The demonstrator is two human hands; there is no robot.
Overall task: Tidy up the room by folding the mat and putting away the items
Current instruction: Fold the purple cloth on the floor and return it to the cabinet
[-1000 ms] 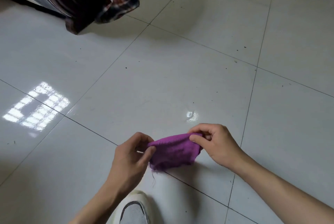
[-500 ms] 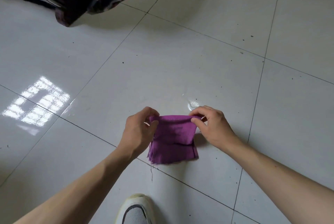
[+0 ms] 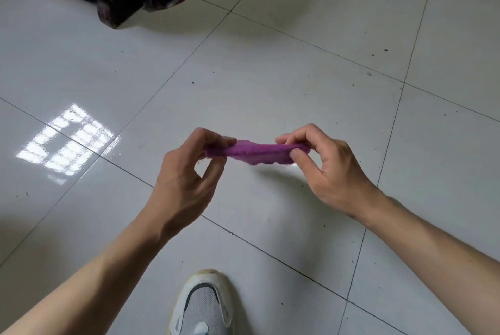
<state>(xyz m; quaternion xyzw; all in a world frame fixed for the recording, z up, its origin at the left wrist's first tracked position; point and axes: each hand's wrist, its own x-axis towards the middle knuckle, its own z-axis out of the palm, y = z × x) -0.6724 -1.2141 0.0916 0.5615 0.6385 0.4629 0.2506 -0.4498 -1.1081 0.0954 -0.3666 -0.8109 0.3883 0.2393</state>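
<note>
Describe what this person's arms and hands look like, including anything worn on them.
Both arms are bare for as much of them as the view shows. No sleeve shows on the left forearm or the right forearm. The left hand and the right hand wear no gloves, and no ring, watch or wristband is visible.

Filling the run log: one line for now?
left hand: pinches purple cloth | right hand: pinches purple cloth | purple cloth: folded, above floor
</note>
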